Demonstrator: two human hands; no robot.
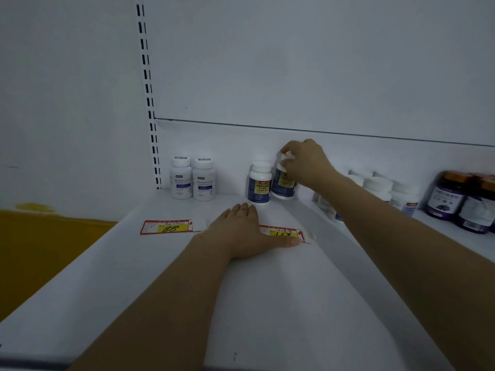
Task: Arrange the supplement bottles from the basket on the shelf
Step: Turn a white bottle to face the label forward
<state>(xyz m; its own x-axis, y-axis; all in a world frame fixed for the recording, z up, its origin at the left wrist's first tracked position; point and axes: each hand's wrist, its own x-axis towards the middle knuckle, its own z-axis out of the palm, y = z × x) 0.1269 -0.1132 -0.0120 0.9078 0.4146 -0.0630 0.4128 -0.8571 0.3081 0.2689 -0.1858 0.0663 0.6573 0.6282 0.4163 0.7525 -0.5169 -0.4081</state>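
Head view: showing blue-label bottle [284, 184] at shelf [160, 263] back, just beside twin bottle [259, 183].
Right hand [302, 162]: grip pinching the bottle's white cap [288, 156] from above.
Left hand [246, 231]: lying flat on shelf, grip spread, holding nothing.
Handling: probably behaving light, rigid, smooth; gripping cap or shoulder looking safest, tipping the twin bottle being the risk.

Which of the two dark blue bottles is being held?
The right-hand blue bottle, its cap gripped by the right hand; its twin stands untouched beside it.

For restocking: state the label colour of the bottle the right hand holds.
Bottle: dark blue, yellow panel; head view.
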